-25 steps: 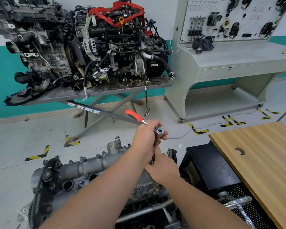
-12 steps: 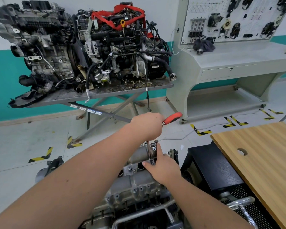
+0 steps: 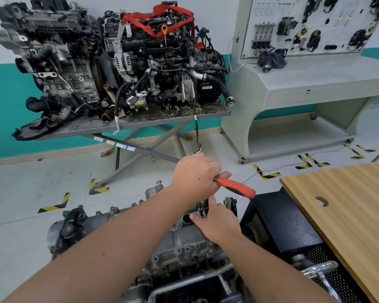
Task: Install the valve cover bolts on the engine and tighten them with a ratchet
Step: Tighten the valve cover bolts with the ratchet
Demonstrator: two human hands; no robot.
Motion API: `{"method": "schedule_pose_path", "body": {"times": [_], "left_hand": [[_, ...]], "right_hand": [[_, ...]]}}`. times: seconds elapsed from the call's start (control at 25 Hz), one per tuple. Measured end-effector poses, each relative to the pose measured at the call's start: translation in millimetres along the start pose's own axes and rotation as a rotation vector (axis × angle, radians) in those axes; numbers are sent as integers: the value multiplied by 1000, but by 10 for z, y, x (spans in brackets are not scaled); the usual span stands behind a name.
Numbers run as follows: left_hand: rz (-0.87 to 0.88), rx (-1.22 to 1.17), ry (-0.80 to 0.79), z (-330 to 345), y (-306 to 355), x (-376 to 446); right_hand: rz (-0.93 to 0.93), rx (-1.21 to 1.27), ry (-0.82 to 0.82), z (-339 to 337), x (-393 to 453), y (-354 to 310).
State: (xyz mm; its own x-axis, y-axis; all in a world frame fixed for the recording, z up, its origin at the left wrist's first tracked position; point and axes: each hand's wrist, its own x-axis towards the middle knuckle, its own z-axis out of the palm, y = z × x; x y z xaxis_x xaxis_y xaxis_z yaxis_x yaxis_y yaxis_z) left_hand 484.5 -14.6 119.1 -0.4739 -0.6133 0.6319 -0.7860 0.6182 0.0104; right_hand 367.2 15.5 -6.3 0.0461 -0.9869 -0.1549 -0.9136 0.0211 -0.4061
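Note:
The grey aluminium engine with its valve cover [image 3: 184,243] lies low in front of me. My left hand [image 3: 195,174] grips the ratchet by its orange handle [image 3: 236,189], which points to the right and slightly down. A thin extension [image 3: 200,207] runs from under that hand down to a bolt on the cover's far end. My right hand [image 3: 217,224] pinches the lower end of the extension with thumb and raised forefinger. Several installed bolts [image 3: 178,251] show along the cover's edge. The ratchet head is hidden behind my left hand.
A black cabinet [image 3: 284,224] and a wooden tabletop [image 3: 348,211] with a round hole stand to the right. Two large engines [image 3: 118,62] sit on a steel lift table behind. A grey training bench [image 3: 315,88] stands at the back right. A chrome handle [image 3: 319,267] juts out at lower right.
The ratchet handle has swung clockwise, from pointing far left to pointing right and down. My left hand swept with it; my right hand stayed at the extension.

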Motion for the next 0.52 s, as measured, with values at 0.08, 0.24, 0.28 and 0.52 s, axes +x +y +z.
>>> {"method": "schedule_pose_path", "body": {"times": [0.08,0.24,0.28,0.52], "left_hand": [[13,-37,47,10,13,-3],[15,-139,159,42,46,-71],[-13,-174,181,58,58,-99],[-398,-564,100,162,207,-252]], "right_hand": [[-6,-2,16,-7,-8,-6],[-50,4,93,4,-22,-1],[-52,-4,100,6,-17,2],[-23,36,50,37,3,-5]]}}
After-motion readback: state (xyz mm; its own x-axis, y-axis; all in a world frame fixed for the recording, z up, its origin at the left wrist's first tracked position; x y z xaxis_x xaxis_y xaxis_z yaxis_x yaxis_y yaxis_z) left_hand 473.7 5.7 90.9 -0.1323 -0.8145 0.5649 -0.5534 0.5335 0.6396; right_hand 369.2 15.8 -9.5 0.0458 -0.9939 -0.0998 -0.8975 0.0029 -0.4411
